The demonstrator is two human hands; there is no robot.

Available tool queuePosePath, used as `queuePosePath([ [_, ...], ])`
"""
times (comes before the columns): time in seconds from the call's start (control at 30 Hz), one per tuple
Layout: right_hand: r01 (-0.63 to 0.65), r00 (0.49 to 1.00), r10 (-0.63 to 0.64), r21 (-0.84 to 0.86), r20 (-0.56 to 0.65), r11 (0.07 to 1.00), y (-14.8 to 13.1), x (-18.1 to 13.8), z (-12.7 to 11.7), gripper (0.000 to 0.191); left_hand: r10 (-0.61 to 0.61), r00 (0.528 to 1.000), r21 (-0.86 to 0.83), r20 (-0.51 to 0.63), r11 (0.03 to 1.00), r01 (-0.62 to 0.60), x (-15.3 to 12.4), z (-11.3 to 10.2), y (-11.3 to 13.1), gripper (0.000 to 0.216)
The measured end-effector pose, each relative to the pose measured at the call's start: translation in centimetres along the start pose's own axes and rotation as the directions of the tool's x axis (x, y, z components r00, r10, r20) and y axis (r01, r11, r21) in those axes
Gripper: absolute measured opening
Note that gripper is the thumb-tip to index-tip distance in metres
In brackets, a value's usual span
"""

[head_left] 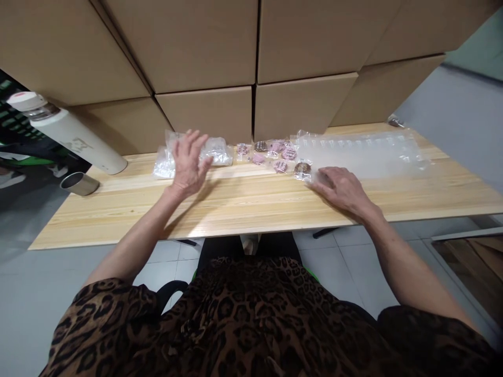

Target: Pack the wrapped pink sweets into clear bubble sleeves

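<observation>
Packets (289,153), small, round and sealed in clear glossy film, lie in a loose cluster on the pale wooden tabletop (243,209) between your hands. Most look pink with darker markings; two are brown, one of them (302,168) just beyond your right fingertips and the other at the far side of the cluster. Their film catches the light in white glints, and its flattened edges stick out around the contents; any print is too small to read.

Your left hand (188,165) is raised with the fingers spread wide and grasps nothing. Behind it, and out to both sides, sits a crinkled heap of clear plastic bags (220,152); you cannot tell whether your palm touches it. Your right hand (341,191) is loosely curled, thumb a little apart from the fingers, low by the nearest brown packet; whether it pinches the film is hidden. Just past that hand, a long, flat, translucent plastic sheet (365,157) stretches away to the right, small pale marks in a row along its far edge.
</observation>
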State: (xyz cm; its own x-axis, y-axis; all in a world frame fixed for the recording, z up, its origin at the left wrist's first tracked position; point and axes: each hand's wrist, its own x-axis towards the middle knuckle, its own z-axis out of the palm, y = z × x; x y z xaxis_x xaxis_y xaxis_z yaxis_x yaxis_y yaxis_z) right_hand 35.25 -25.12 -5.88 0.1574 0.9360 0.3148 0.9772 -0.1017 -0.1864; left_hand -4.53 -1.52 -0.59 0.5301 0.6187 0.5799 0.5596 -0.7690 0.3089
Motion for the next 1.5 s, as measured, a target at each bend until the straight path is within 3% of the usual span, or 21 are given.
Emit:
queuePosePath([
  [0.17,0.047,0.998,-0.043,-0.097,0.043,0.994,-1.0,0.7,0.3,0.04,0.275,0.948,-0.143,0.162,0.957,-0.253,-2.0,3.8,5.9,0.08],
  [0.3,-0.021,0.999,0.019,-0.077,-0.028,0.997,-0.7,0.9,0.9,0.036,0.386,0.88,-0.281,0.276,0.908,-0.31,-2.2,6.2,9.4,0.073],
  [0.43,-0.072,0.997,0.072,0.011,-0.012,0.997,-1.1,1.5,0.9,0.04,0.396,0.809,-0.316,0.435,0.908,-0.275,-1.2,8.0,12.4,0.069],
  [0.57,0.092,0.993,-0.104,0.189,0.053,0.978,-3.1,2.4,0.5,0.05,0.374,0.743,-0.247,0.555,0.927,-0.282,0.0,9.9,14.6,0.068],
  [0.63,0.101,0.988,-0.132,0.317,0.08,0.943,-3.8,2.9,0.3,0.052,0.367,0.727,-0.215,0.581,0.93,-0.297,0.4,10.8,15.1,0.067],
  [0.7,-0.005,0.996,-0.03,0.371,0.089,0.929,-3.8,3.8,0.2,0.056,0.344,0.73,-0.188,0.59,0.938,-0.29,0.5,11.5,15.0,0.064],
  [0.8,-0.178,0.981,0.158,0.209,0.108,0.962,-3.5,5.8,0.2,0.064,0.276,0.776,-0.132,0.567,0.961,-0.245,0.2,12.1,14.5,0.061],
  [0.93,-0.194,0.96,0.216,-0.136,0.178,0.972,-3.9,7.9,0.9,0.058,0.227,0.815,-0.092,0.533,0.973,-0.211,-0.2,11.9,14.2,0.06],
  [1.0,-0.189,0.964,0.216,-0.172,0.154,0.967,-4.4,8.1,1.4,0.047,0.223,0.816,-0.089,0.533,0.974,-0.208,-0.3,11.7,14.3,0.058],
  [1.13,-0.236,0.97,0.235,0.007,0.057,0.972,-4.0,7.5,2.2,0.034,0.215,0.813,-0.091,0.541,0.976,-0.198,-0.3,11.4,14.3,0.056],
  [1.2,-0.315,0.947,0.321,0.206,0.006,0.926,-3.1,7.2,2.4,0.028,0.202,0.811,-0.094,0.548,0.979,-0.181,-0.4,11.2,14.4,0.056],
  [1.33,-0.389,0.807,0.585,0.67,-0.084,0.632,-1.0,7.6,2.2,0.023,0.163,0.835,-0.11,0.526,0.986,-0.123,-0.4,10.9,14.4,0.055],
  [1.43,-0.319,0.714,0.681,0.789,-0.164,0.524,-0.8,7.4,1.2,0.024,0.162,0.872,-0.181,0.462,0.98,-0.086,-0.3,10.7,14.4,0.053],
  [1.5,-0.243,0.697,0.684,0.826,-0.216,0.508,-2.2,6.4,0.4,0.028,0.171,0.893,-0.295,0.416,0.954,-0.046,-0.3,10.3,14.5,0.055],
])
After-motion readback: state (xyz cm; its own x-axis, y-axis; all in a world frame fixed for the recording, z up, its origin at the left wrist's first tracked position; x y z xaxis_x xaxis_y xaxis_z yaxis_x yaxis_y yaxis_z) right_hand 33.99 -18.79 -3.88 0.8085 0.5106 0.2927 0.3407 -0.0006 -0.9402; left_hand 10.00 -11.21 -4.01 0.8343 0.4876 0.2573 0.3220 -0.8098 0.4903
